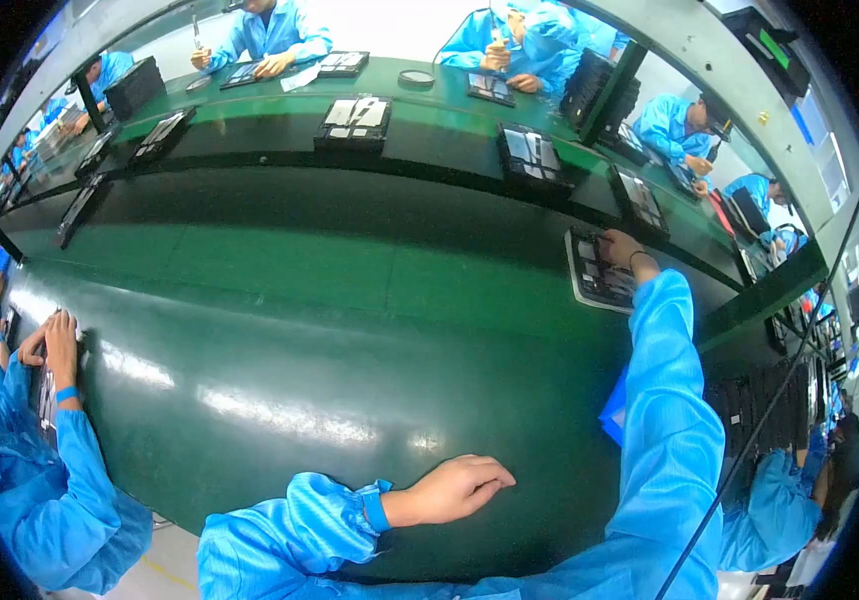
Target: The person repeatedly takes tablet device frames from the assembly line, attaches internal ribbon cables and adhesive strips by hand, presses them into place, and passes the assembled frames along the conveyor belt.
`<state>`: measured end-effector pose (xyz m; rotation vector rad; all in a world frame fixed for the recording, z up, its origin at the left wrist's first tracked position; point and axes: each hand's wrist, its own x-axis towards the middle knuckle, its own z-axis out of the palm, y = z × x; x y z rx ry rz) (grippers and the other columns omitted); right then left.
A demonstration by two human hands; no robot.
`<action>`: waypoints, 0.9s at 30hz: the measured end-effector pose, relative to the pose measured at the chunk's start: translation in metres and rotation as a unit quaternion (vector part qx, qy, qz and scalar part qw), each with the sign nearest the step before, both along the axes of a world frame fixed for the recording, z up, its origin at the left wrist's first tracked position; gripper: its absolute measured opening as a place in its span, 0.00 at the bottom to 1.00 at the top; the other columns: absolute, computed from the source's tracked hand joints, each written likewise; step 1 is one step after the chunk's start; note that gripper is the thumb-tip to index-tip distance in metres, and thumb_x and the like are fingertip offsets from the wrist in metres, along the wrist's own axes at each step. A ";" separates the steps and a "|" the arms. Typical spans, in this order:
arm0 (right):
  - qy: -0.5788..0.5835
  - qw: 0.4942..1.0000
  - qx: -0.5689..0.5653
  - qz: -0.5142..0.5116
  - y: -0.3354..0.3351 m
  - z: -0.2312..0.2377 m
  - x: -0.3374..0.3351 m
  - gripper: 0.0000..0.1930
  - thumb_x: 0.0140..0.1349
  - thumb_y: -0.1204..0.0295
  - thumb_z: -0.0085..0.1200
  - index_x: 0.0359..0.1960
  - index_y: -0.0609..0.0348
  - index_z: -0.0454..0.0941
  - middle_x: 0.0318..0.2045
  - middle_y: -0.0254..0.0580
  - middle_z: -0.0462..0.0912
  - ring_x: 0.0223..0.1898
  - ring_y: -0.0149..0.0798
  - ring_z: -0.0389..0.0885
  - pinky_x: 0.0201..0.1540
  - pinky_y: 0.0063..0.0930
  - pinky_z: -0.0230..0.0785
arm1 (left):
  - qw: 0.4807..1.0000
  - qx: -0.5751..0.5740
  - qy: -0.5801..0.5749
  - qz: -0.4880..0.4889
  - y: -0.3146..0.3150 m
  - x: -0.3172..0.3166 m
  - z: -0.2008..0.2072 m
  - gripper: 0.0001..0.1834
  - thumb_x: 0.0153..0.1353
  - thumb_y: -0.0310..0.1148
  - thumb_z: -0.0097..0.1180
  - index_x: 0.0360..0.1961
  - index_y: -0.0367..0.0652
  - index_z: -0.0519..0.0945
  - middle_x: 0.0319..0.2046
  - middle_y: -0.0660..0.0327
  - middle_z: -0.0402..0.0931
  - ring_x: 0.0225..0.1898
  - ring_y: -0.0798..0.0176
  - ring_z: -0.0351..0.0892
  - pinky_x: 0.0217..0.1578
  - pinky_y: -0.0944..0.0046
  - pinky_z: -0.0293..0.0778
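My right hand [626,252] reaches far out to a black tray [594,285] with a pale rim, at the far right of the green table. Its fingers are bent and closed over the tray's far right part, among flat dark and grey pieces. What they pinch, if anything, is hidden under them. Close to my body, my left hand [454,490] lies palm down on the table. Its fingers are stretched loosely forward, and nothing shows in it.
A raised shelf [429,160] crosses the back, bearing several black trays [353,122]. Something blue [613,410] lies partly behind my right sleeve. Co-workers in blue sit left, right and opposite; one person's hands [61,350] work at the left edge. A black cable [789,370] hangs at right.
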<state>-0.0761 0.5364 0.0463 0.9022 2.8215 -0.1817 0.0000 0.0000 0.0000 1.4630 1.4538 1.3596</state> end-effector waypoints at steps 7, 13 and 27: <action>-0.101 0.993 0.065 0.020 -0.030 0.003 0.000 0.17 0.55 0.64 0.54 0.46 0.51 0.82 0.47 0.49 0.83 0.50 0.55 0.80 0.52 0.45 0.73 | 1.000 0.022 0.009 -0.001 -0.014 -0.010 -0.003 0.09 0.63 0.25 0.51 0.43 0.39 0.79 0.40 0.54 0.80 0.44 0.49 0.79 0.47 0.54 0.74; -0.143 0.982 0.061 0.105 -0.038 0.023 0.005 0.18 0.47 0.67 0.56 0.42 0.54 0.83 0.42 0.49 0.85 0.46 0.51 0.82 0.47 0.43 0.73 | 1.000 0.024 0.015 0.001 -0.019 -0.014 -0.010 0.09 0.63 0.25 0.52 0.43 0.39 0.80 0.40 0.54 0.80 0.44 0.49 0.79 0.47 0.54 0.74; -0.017 0.978 -0.048 0.202 -0.149 0.142 0.049 0.20 0.43 0.72 0.62 0.42 0.61 0.77 0.34 0.44 0.83 0.36 0.40 0.79 0.41 0.36 0.70 | 0.997 0.051 0.048 0.029 -0.027 -0.030 -0.016 0.08 0.63 0.24 0.53 0.41 0.40 0.82 0.36 0.54 0.81 0.39 0.54 0.82 0.40 0.59 0.77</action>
